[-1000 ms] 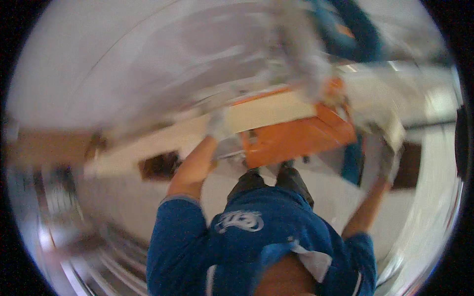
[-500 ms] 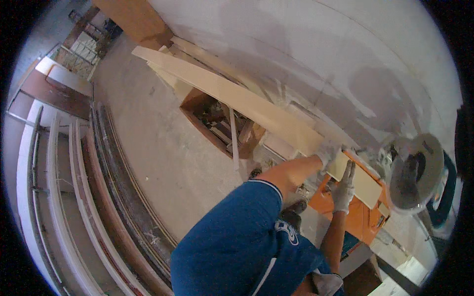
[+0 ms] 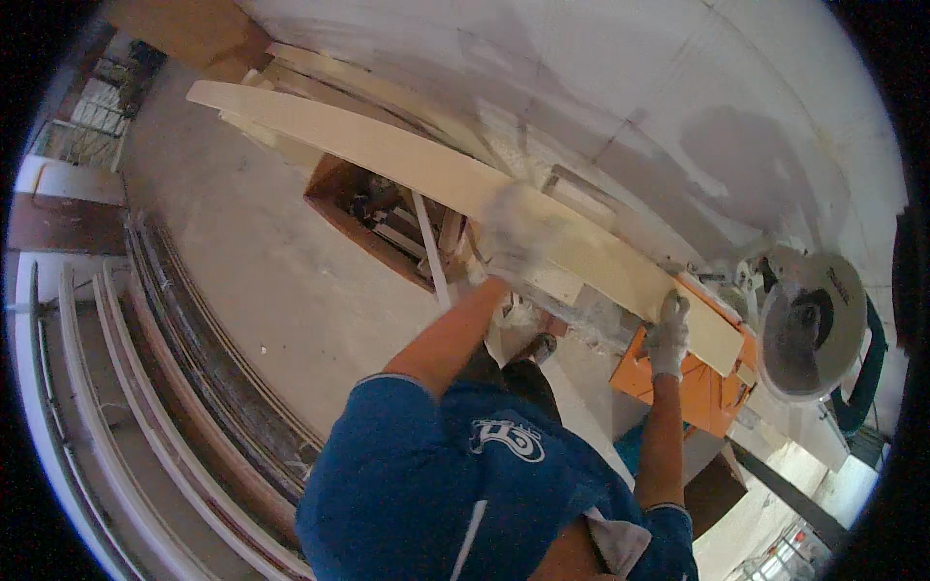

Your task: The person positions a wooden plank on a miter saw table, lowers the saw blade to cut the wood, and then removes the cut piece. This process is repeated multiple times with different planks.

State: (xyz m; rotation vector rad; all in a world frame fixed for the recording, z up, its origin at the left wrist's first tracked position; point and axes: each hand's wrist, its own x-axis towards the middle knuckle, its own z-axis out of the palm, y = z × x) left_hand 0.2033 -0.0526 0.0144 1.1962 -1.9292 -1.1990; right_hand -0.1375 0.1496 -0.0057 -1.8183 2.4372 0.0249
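A long pale board (image 3: 387, 150) runs from the far left down to the right, its right end lying on the orange base (image 3: 722, 405) of a power saw. Over the middle of this board is my left hand (image 3: 523, 232), gloved in white and smeared by motion; its fingers cannot be made out. My right hand (image 3: 668, 334), also gloved, is closed on the board's near edge at the orange base. Beside that end stands the saw's round, dusty grey guard (image 3: 814, 324) with a dark handle (image 3: 867, 373).
An open brown box (image 3: 334, 213) of wood offcuts stands on the floor under the board, with a thin strip (image 3: 431, 247) leaning from it. Long boards and rails (image 3: 145, 378) lie at the left. A pale wall (image 3: 620, 87) rises behind the saw.
My left hand has moved left along the board, away from the saw. My right hand has gone from lying flat with stretched fingers to gripping the board's edge. The view has shifted.
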